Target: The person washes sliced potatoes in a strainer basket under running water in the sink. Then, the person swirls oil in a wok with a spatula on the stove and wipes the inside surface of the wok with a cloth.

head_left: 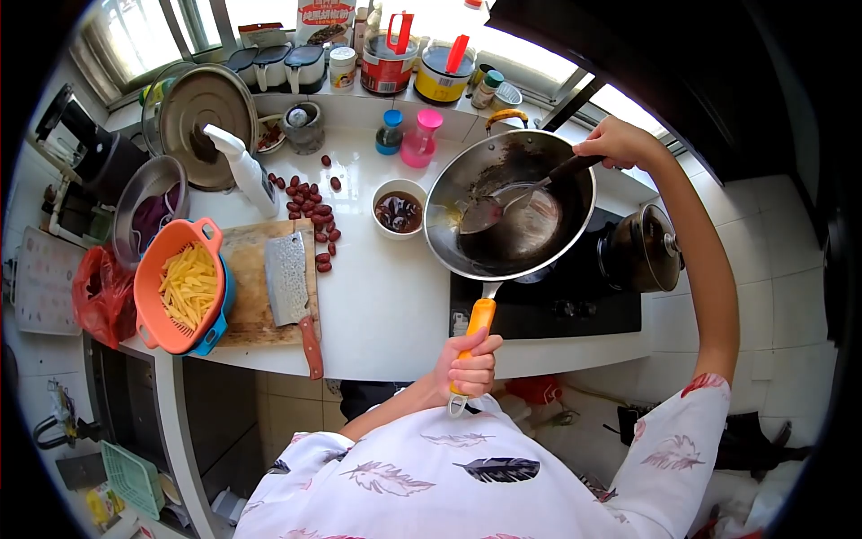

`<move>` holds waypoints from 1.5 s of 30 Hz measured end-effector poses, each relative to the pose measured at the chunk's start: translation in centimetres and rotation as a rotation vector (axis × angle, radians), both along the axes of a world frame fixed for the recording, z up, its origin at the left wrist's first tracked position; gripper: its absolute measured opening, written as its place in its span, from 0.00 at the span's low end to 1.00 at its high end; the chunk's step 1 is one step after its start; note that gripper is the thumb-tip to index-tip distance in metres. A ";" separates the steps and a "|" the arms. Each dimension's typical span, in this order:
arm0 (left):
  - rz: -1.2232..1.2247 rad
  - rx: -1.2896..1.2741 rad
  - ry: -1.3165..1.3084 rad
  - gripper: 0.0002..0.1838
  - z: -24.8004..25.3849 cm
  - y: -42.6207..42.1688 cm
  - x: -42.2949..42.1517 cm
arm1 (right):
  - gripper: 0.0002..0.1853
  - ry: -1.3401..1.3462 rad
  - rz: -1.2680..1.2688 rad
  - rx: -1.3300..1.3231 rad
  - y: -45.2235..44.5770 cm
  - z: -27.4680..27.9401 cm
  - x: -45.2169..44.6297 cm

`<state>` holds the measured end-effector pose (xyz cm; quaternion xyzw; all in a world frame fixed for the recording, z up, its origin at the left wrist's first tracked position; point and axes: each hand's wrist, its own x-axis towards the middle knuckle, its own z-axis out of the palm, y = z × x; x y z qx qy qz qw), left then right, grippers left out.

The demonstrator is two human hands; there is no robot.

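My left hand (470, 363) is wrapped round the orange handle of a wok (539, 235), which is tilted above the stove's left part. High on the right, my right hand (616, 144) grips the dark handle of a spatula (485, 214). The spatula's metal blade rests inside the wok, over a dark, wet-looking residue on its inner wall. Just left of the wok stands a white bowl (398, 208) with brown liquid and dark pieces in it.
A cleaver (289, 278) lies on a wooden board (244, 241), beside an orange colander (151, 287) of yellow strips and several red dates (310, 202). A lidded pot (639, 251) stands right on the black stove (575, 310). Jars and a spray bottle (244, 172) stand farther back.
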<state>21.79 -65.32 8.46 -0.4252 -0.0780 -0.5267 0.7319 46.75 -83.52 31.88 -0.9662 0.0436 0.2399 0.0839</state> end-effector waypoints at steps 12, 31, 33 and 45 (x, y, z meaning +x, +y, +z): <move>-0.012 0.010 0.004 0.18 0.0 0.1 0.0 | 0.20 -0.019 0.160 0.024 -0.4 -4.2 4.0; -0.009 0.006 -0.008 0.18 0.0 -0.1 0.1 | 0.17 -0.010 0.068 -0.160 1.7 0.2 2.7; -0.010 0.008 -0.001 0.18 0.1 -0.1 0.0 | 0.18 0.018 0.062 -0.180 0.4 -1.1 3.4; 0.002 -0.001 0.001 0.18 0.0 -0.4 -0.1 | 0.23 -0.222 0.257 0.027 3.6 -3.4 4.1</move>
